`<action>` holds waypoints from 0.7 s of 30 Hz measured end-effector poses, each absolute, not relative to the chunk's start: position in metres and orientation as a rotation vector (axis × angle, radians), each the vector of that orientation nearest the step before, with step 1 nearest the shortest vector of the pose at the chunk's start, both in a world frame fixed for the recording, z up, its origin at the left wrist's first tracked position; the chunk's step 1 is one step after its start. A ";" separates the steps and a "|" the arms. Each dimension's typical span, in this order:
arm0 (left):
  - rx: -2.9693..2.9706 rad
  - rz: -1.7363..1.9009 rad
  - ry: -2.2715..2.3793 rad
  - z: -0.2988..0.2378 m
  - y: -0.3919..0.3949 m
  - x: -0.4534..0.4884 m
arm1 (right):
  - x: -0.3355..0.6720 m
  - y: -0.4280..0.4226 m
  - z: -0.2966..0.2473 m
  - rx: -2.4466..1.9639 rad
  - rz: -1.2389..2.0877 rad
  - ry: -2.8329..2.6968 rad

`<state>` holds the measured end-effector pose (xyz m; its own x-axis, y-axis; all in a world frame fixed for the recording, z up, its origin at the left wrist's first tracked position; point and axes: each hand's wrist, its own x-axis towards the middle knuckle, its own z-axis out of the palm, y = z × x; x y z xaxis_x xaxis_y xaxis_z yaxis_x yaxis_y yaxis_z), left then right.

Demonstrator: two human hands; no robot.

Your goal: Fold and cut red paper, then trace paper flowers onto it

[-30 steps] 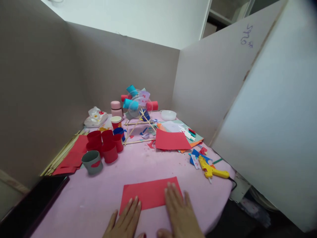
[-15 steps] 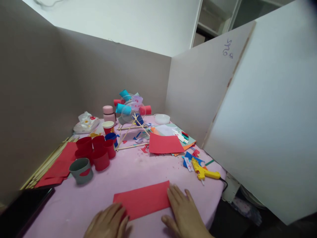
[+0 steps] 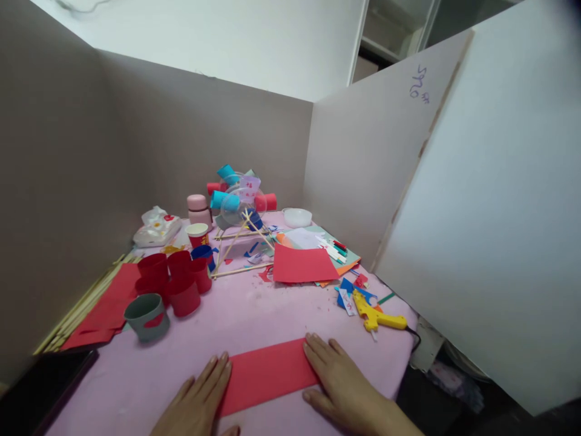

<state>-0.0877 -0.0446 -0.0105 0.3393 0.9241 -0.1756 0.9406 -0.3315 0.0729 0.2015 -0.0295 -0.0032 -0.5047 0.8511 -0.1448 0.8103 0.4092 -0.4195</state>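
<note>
The red sheet (image 3: 267,375) lay flat at the near edge of the table (image 3: 254,315), pinned at both ends. The left hand (image 3: 200,396) rested flat on its left end with fingers close together, and the right hand (image 3: 338,384) on its right end with fingers slightly fanned; neither pinched anything. Uneven pressure could have let the sheet slide or crease askew, and a wide sweep of the right hand could have knocked the glue gun (image 3: 374,315) near it. Counted: two hands, one red sheet under them, one far sheet (image 3: 302,264), one glue gun, one grey cup (image 3: 146,316), about five red cups (image 3: 179,278) packed too tight to be sure, one wheel model (image 3: 238,200)
</note>
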 end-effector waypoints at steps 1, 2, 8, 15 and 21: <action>2.414 -0.220 1.718 -0.001 -0.045 -0.081 | 0.201 -0.029 0.000 -1.503 0.651 -2.582; 2.409 -0.265 1.744 0.006 -0.045 -0.074 | 0.200 -0.028 0.002 -1.488 0.611 -2.605; 2.447 -0.388 1.764 0.014 -0.043 -0.056 | 0.192 -0.025 -0.005 -1.361 0.370 -2.732; 2.451 -0.340 1.680 0.021 -0.046 -0.067 | 0.201 -0.024 -0.009 -1.212 0.130 -2.829; 2.443 -0.349 1.680 0.027 -0.045 -0.059 | 0.199 -0.017 -0.020 -0.989 -0.241 -2.840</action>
